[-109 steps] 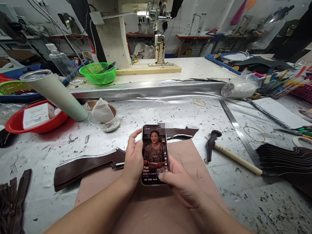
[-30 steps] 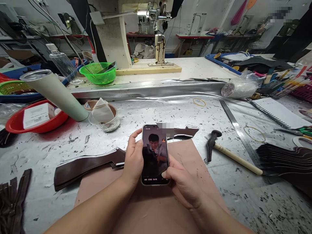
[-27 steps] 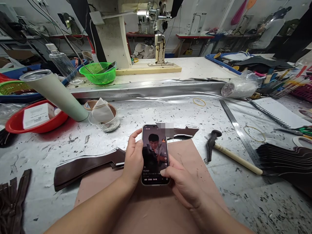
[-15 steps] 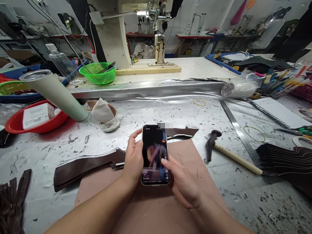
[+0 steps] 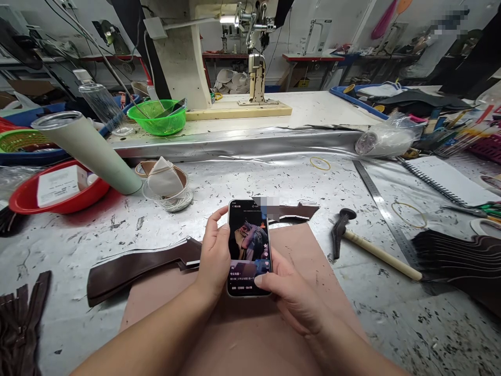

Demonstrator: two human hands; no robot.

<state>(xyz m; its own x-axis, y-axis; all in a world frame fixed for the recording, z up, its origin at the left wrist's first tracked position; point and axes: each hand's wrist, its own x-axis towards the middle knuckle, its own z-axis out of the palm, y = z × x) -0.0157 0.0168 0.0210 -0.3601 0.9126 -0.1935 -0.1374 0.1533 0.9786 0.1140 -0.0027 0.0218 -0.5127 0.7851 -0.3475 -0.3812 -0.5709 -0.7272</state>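
A smartphone (image 5: pixel 247 240) with a lit screen is held upright between both hands, above a pinkish-brown sheet (image 5: pixel 242 339). My left hand (image 5: pixel 215 250) wraps its left edge, thumb along the side. On the right edge, my right hand (image 5: pixel 289 287) supports the phone, its thumb over the lower screen; the fingers behind are partly hidden. Dark brown leather pieces (image 5: pixel 136 269) lie left of the phone, partly on the sheet. Behind the phone's upper right is another dark leather piece (image 5: pixel 295 212). A hammer (image 5: pixel 376 253) with a wooden handle rests to the right.
At the back stands a sewing machine (image 5: pixel 256 78). A pale tumbler (image 5: pixel 94 154), a red basin (image 5: pixel 58 203) and a green basket (image 5: pixel 160 122) are at left. On the right lie a steel ruler (image 5: pixel 385 211), a spiral notebook (image 5: pixel 450 180) and stacked dark leather pieces (image 5: pixel 462 266).
My right thumb has moved down and slightly left over the phone's screen. The picture on the screen has changed. My left hand stays in place.
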